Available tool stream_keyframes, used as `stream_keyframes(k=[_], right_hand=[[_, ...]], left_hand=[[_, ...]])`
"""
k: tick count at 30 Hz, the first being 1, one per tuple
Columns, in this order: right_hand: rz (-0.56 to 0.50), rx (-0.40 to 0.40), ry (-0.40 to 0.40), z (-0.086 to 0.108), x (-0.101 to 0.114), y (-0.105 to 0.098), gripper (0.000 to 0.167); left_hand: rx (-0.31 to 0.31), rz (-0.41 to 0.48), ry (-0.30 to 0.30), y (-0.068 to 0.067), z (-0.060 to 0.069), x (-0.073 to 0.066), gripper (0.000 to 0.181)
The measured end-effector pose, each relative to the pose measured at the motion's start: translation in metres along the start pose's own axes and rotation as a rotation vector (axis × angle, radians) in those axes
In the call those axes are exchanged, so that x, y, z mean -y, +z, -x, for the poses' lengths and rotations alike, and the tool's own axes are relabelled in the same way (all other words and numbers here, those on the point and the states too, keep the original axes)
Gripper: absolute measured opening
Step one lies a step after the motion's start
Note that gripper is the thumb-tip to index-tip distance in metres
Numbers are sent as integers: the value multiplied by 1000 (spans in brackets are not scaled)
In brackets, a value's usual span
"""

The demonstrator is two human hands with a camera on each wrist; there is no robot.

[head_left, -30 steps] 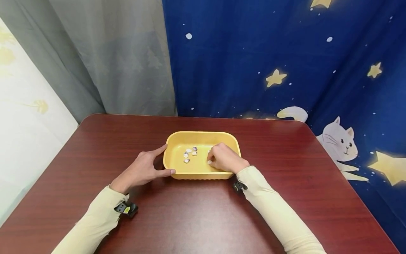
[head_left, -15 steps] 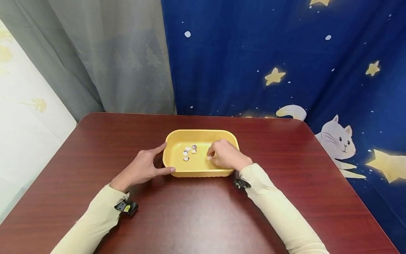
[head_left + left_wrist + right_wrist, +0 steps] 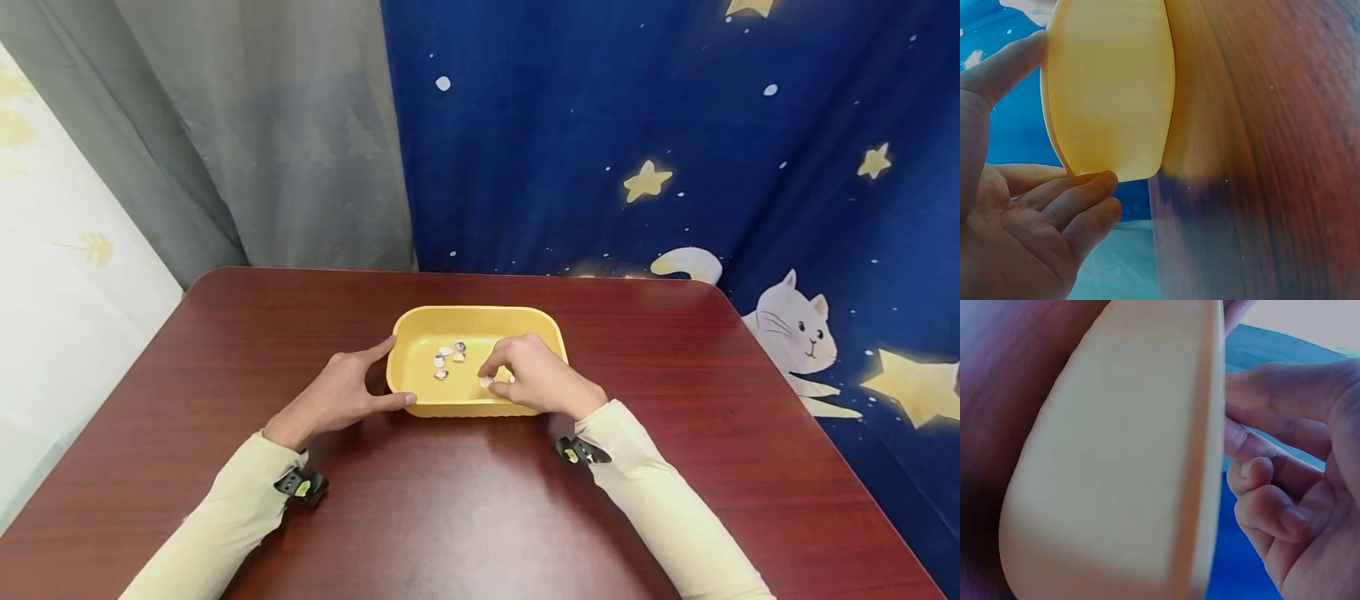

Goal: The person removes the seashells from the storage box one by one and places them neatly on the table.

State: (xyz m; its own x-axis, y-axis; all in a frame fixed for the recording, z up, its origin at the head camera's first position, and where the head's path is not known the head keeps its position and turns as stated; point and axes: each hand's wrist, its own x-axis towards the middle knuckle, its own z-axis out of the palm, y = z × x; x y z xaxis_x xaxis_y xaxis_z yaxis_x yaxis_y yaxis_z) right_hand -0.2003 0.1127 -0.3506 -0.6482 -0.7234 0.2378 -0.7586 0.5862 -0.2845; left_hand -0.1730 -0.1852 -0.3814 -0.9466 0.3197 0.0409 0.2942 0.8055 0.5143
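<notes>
In the head view a yellow plastic basin (image 3: 480,410) rests on the table, with several small white and purplish shells (image 3: 440,374) loose on its left floor. My left hand (image 3: 337,396) holds the basin's left end, thumb at the front rim and index finger farther back. Its fingers (image 3: 1094,187) lie against the basin's end in the left wrist view. Inside the right half, my right hand (image 3: 536,375) has a white shell (image 3: 486,382) between thumb and index fingertips. Another pale piece (image 3: 512,379) shows beneath that hand. The basin wall (image 3: 1110,450) hides the right fingertips in the right wrist view.
The dark red wooden table (image 3: 465,508) extends around the basin. Behind it hang a grey curtain (image 3: 300,150) and a blue curtain (image 3: 525,150) with stars and a cat. Each wrist wears a small black camera (image 3: 302,485).
My right hand has shifted slightly, its thumb and index finger spreading farther apart, and a second pale piece now shows under it. The left hand stays at the basin's end.
</notes>
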Motion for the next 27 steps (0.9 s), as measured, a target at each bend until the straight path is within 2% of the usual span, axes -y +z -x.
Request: stream_keyframes(k=[9,18,27], right_hand=[[-38,-8,-40,6,22,-3,10],[-61,-12,-111,7,35,2,7],[-32,34,-124,6,50,8,6]], left_hand=[[-1,-2,-4,1,1,0,107],[-1,-6,4,2,0,0,105],[12,8,-9,1,0,-2,101]])
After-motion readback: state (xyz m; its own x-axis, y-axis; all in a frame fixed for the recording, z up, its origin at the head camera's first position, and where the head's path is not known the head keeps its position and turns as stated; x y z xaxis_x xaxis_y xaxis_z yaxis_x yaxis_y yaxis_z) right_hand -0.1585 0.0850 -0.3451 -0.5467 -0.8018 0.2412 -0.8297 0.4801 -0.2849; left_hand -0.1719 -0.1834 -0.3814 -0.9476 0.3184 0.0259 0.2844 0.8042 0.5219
